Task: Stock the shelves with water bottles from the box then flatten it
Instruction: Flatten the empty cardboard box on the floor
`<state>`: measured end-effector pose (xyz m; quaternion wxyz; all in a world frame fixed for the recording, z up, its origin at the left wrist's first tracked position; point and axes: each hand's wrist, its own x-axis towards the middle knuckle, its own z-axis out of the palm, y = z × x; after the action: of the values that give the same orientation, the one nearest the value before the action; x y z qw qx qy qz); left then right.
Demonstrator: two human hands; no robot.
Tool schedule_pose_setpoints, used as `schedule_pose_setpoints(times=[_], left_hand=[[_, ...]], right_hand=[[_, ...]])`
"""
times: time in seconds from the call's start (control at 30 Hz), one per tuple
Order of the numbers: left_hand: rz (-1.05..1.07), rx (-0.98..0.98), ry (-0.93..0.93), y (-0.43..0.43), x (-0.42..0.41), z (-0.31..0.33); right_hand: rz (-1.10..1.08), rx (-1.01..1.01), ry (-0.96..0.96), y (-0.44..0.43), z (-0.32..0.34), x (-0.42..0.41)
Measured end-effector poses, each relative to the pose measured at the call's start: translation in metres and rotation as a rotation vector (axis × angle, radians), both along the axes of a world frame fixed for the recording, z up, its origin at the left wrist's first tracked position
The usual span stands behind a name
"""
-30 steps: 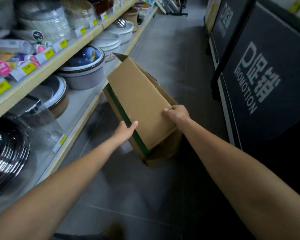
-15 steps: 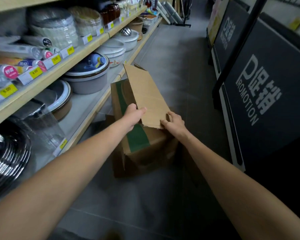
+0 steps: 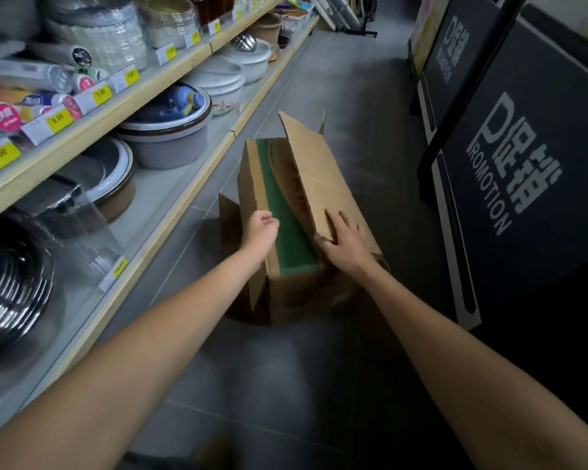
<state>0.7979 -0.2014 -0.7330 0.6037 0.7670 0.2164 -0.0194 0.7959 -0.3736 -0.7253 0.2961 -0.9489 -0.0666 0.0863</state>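
Both arms are bare as far as the shot goes; left arm [image 3: 133, 351] and right arm [image 3: 455, 351] show uncovered skin from the bottom corners right up to the wrists; the wrists are bare too; left hand [image 3: 260, 228] and right hand [image 3: 345, 244] are bare as well, plain skin down to the fingertips; the wide lens makes both arms look chunky near the camera and thin by the hands; there's a dark blob [image 3: 163, 463] with a brownish patch beside it at the bottom edge between the arms, too blurry to tell if it's clothing or a shoe
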Motion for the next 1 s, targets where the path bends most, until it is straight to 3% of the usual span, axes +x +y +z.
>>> schedule_pose_setpoints(times=[0.1, 0.23, 0.37, 0.57, 0.73, 0.9, 1.0], left_hand=[[0.102, 0.097, 0.149, 0.030, -0.011, -0.027], [-0.037, -0.137, 0.459, 0.052, -0.029, -0.064], [-0.074, -0.286, 0.497, 0.048, -0.039, -0.089], [0.034, -0.437, 0.571, 0.050, -0.033, -0.135], [0.144, -0.644, 0.485, 0.049, -0.035, -0.141], [0.430, -0.561, 0.356, 0.088, -0.033, -0.141], [0.496, -0.517, 0.275, 0.104, -0.039, -0.114]], right_hand=[[0.014, -0.129, -0.041, 0.009, -0.010, 0.000], [0.049, -0.290, -0.108, 0.025, -0.029, -0.002], [0.054, -0.346, -0.144, 0.033, -0.039, -0.001], [0.032, -0.391, -0.171, 0.027, -0.052, 0.008], [0.017, -0.382, -0.171, 0.021, -0.056, 0.009], [0.075, -0.353, -0.077, 0.014, -0.051, 0.016], [0.112, -0.361, -0.012, 0.011, -0.046, 0.016]])
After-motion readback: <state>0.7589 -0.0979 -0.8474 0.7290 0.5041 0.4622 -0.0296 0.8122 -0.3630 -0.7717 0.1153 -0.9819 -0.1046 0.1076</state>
